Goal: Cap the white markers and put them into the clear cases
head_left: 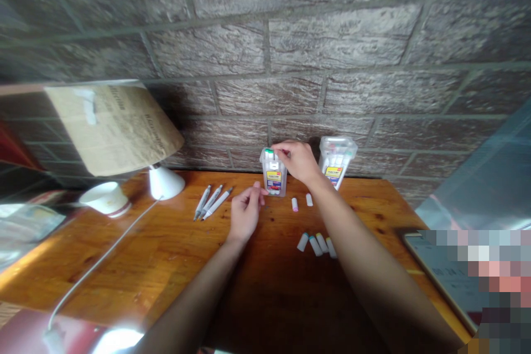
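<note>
A clear plastic marker box (275,187) with a yellow and blue label stands upright near the wall, with green-ended markers (269,153) showing at its top. My right hand (299,161) is over the box's upper right side, its fingertips pinched on a marker at the opening; the fingers partly hide it. Beside the lower left of the box is my left hand (245,213), fingers loosely bent and thumb raised, with nothing seen in it. Two loose marker caps, a pink-edged cap (295,204) and a white cap (309,200), lie to the right of the box.
Three uncapped markers (213,202) lie on the wooden table (174,254) to the left. Several caps (316,244) sit by my right forearm. A second marker box (338,160) stands to the right. A lamp (166,182), its cord and a white cup (104,199) are at left.
</note>
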A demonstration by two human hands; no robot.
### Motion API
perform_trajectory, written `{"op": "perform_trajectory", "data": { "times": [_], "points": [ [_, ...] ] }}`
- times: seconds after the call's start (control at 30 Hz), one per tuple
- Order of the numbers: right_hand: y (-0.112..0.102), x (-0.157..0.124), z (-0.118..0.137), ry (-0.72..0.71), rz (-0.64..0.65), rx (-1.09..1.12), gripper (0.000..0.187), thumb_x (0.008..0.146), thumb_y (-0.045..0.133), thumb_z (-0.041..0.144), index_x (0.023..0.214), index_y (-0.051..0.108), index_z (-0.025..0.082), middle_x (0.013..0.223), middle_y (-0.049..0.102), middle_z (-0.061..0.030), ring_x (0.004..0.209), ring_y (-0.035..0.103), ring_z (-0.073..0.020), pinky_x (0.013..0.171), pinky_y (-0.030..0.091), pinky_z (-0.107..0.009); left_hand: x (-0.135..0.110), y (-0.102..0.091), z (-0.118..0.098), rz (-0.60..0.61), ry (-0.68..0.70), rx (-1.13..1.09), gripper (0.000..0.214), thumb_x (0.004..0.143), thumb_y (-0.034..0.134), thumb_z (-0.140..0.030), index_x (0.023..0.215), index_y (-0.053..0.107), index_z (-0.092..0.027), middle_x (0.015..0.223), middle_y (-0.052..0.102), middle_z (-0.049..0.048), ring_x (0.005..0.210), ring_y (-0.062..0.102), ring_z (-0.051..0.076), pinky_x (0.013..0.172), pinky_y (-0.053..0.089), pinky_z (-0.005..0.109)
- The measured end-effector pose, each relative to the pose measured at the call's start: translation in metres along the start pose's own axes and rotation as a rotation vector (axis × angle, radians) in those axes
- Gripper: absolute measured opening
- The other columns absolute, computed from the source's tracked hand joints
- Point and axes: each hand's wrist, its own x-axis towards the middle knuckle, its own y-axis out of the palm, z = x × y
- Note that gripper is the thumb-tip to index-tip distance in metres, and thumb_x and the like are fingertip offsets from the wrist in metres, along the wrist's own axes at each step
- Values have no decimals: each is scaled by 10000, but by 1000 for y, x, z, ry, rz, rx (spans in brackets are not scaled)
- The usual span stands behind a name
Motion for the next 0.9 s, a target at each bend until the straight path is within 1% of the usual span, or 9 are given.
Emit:
{"op": "perform_trajectory", "data": {
  "times": [0.23, 0.33, 0.4, 0.47, 0.57, 0.63, 0.7, 0.8, 0.9],
  "points": [
    [-3, 1, -4, 36, -74, 11, 207, 893, 600, 167, 975, 787, 200, 983, 794, -46, 863, 726, -194, 851, 521, -299, 0, 0, 0, -1, 1, 25, 461, 925, 530, -520, 744, 703, -133, 575, 504, -25, 512, 429, 89, 524, 341, 220],
    [-9, 2, -6, 86, -138, 36, 205, 880, 603, 170, 964, 786, 206, 990, 795, -38, 851, 726, -191, 866, 523, -309, 1, -4, 3, 22, 36, 120, 425, 941, 508, -499, 804, 702, -146, 604, 536, -18, 541, 469, 105, 553, 370, 223],
    [-14, 3, -7, 124, -180, 77, 199, 873, 604, 189, 954, 785, 204, 960, 796, -36, 818, 723, -187, 841, 529, -311, 4, -10, 6, 76, 96, 293, 363, 943, 514, -465, 896, 706, -160, 681, 621, 5, 605, 544, 130, 617, 420, 236],
    [-19, 3, -7, 166, -218, 124, 198, 866, 603, 220, 945, 783, 194, 901, 794, -39, 778, 714, -185, 795, 530, -308, 9, -19, 10, 133, 153, 554, 307, 937, 532, -409, 1036, 698, -170, 833, 708, 48, 740, 627, 175, 742, 474, 273],
    [-26, 3, -6, 226, -257, 166, 212, 854, 604, 277, 922, 783, 186, 797, 773, -31, 691, 678, -174, 721, 512, -299, 17, -37, 15, 110, 166, 957, 330, 927, 529, -324, 1162, 666, -137, 1102, 707, 143, 1054, 629, 275, 979, 459, 373],
    [-30, 3, -4, 239, -263, 175, 229, 848, 602, 303, 915, 786, 183, 742, 752, -23, 646, 648, -166, 684, 490, -292, 20, -47, 16, 31, 91, 1193, 387, 907, 538, -297, 1220, 636, -92, 1263, 626, 209, 1197, 557, 344, 1047, 421, 446],
    [-34, 2, -1, 240, -261, 175, 243, 842, 600, 315, 910, 789, 178, 697, 730, -17, 620, 623, -160, 666, 469, -287, 23, -55, 15, 3, -37, 1320, 435, 892, 547, -282, 1256, 606, -51, 1338, 559, 257, 1278, 491, 402, 1060, 406, 499],
    [-40, 2, 3, 251, -253, 187, 254, 838, 602, 325, 899, 794, 170, 663, 707, -13, 597, 595, -150, 653, 445, -282, 24, -60, 12, 61, -192, 1288, 443, 895, 500, -188, 1299, 566, -20, 1342, 549, 290, 1339, 448, 420, 1091, 369, 527],
    [-43, 2, 7, 260, -236, 194, 259, 838, 608, 337, 884, 797, 166, 615, 669, -3, 562, 555, -137, 624, 414, -275, 25, -61, 10, 129, -229, 1183, 431, 880, 415, -66, 1276, 585, -50, 1294, 603, 268, 1278, 539, 380, 1065, 401, 502]
  ]
}}
